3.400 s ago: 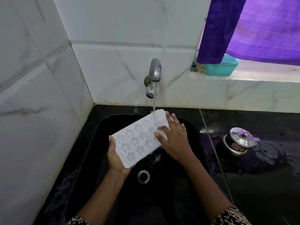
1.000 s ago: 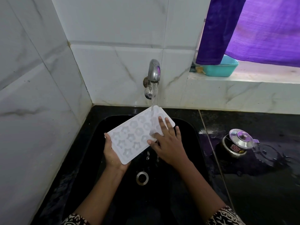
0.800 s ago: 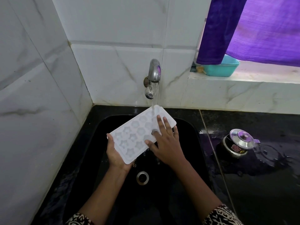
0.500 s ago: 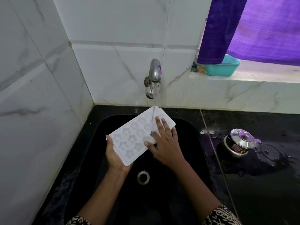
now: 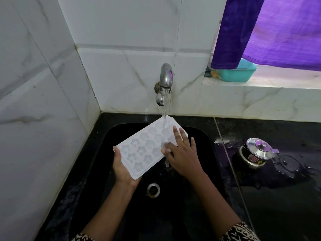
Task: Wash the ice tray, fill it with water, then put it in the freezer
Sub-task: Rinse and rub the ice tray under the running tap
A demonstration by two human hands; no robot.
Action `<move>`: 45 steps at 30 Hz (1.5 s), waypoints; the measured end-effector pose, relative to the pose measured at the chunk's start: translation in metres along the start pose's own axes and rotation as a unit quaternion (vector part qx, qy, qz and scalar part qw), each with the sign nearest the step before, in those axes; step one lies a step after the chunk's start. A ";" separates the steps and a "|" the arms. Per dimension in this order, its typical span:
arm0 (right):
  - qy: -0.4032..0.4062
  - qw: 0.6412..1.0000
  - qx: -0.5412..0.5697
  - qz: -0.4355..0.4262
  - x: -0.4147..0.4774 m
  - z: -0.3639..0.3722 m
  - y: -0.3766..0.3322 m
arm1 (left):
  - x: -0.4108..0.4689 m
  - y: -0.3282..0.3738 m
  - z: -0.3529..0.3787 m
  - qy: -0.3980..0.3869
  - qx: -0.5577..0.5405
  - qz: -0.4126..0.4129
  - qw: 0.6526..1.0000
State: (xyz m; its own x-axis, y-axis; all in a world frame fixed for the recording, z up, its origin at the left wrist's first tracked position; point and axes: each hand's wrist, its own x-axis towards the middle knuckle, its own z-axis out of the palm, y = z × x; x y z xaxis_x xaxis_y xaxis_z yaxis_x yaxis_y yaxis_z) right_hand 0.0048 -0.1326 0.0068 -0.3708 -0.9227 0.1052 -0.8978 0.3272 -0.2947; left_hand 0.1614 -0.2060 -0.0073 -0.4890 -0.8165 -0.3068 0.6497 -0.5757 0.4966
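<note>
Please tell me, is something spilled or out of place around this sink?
Yes. A puddle of water lies on the black counter, right of the sink, around the small steel pot with a lid. It spreads wide, so it looks spilled. The ice tray is tilted under the running tap, but that fits washing.

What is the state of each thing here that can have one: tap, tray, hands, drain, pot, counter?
Tap: running.
Ice tray: under the stream, tilted over the sink, cavities up.
Left hand: grips the tray's near end.
Right hand: straight fingers press on the tray's far end.
Drain: unplugged.
Steel pot: upright, lid on.
Counter: wet around the pot.
</note>
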 end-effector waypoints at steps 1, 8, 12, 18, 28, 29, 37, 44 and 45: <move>0.010 1.000 0.001 0.004 0.000 0.000 -0.002 | -0.001 -0.002 0.001 -0.002 -0.003 -0.003 1.000; -0.013 0.999 0.031 -0.009 -0.012 0.000 0.004 | 0.003 -0.003 -0.002 -0.019 -0.005 -0.015 1.000; 0.074 0.993 0.078 0.039 -0.017 -0.004 0.014 | 0.003 -0.013 -0.001 -0.033 -0.004 -0.040 0.999; 0.052 0.997 0.062 -0.012 -0.004 -0.011 0.007 | 0.008 -0.029 0.006 -0.053 -0.014 -0.094 0.994; -0.017 0.996 -0.065 -0.056 0.024 -0.014 -0.010 | 0.019 -0.036 0.014 -0.109 -0.037 -0.115 0.987; -0.026 0.996 -0.065 -0.059 0.023 -0.014 -0.008 | 0.020 -0.035 0.012 -0.117 -0.038 -0.117 0.985; -0.002 0.997 -0.046 -0.057 0.023 -0.010 -0.009 | 0.020 -0.041 0.007 -0.125 -0.050 -0.126 0.983; 0.033 0.998 -0.027 -0.037 0.025 -0.007 -0.011 | 0.021 -0.038 0.007 -0.114 -0.053 -0.117 0.985; 0.016 0.998 -0.030 -0.048 0.025 -0.006 -0.013 | 0.021 -0.035 0.009 -0.114 -0.057 -0.110 0.986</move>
State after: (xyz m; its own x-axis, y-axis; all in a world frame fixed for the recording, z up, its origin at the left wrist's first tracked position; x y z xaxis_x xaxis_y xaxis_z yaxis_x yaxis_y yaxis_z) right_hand 0.0059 -0.1583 0.0189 -0.2894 -0.9437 0.1600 -0.9415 0.2505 -0.2255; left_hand 0.1231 -0.2028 -0.0244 -0.7355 -0.6475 -0.1995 0.5678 -0.7497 0.3400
